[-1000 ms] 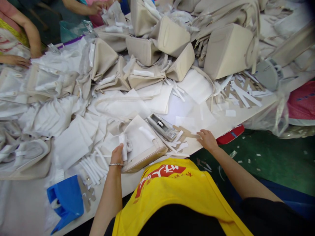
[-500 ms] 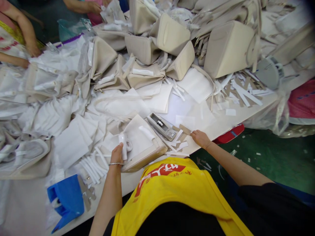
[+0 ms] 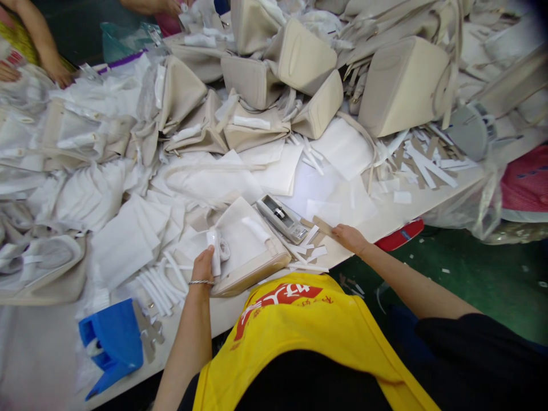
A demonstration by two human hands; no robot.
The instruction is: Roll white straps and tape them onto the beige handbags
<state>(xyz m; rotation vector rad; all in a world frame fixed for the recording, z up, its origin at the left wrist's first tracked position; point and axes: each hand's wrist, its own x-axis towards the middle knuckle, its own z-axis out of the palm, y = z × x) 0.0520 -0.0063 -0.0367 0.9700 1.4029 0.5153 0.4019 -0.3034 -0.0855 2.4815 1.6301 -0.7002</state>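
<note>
L hand [image 3: 202,266]: bracelet [image 3: 201,282] at wrist; thumb on top of a white-wrapped roll [image 3: 216,254], fingers closed on it, partly hidden.
R hand [image 3: 349,238]: fingers pinched tog. on near end of a tan strip [image 3: 322,225], close to tabletop's [image 3: 385,213] front edge.
Cream bag [image 3: 252,276]: lies on tabletop in front of person, btwn both hands; white-wrapped roll at its L end.
Grey device [image 3: 280,218]: alongside bag's R side, dark recess on top.
White strips [image 3: 317,252]: loose, btwn grey device & front edge, near R hand.
White sheets [image 3: 128,240]: spread L of bag, w/ white tubes [image 3: 156,291] nearer the edge.
Blue holder [image 3: 124,342]: front L, well apart from bag.
Bag pile [image 3: 302,60]: far side, more cream bags stacked at odd angles.
Co-worker's hand [image 3: 60,73]: upper L, beyond white wrapping.
Apron [image 3: 295,337]: yellow, red print, on person.
</note>
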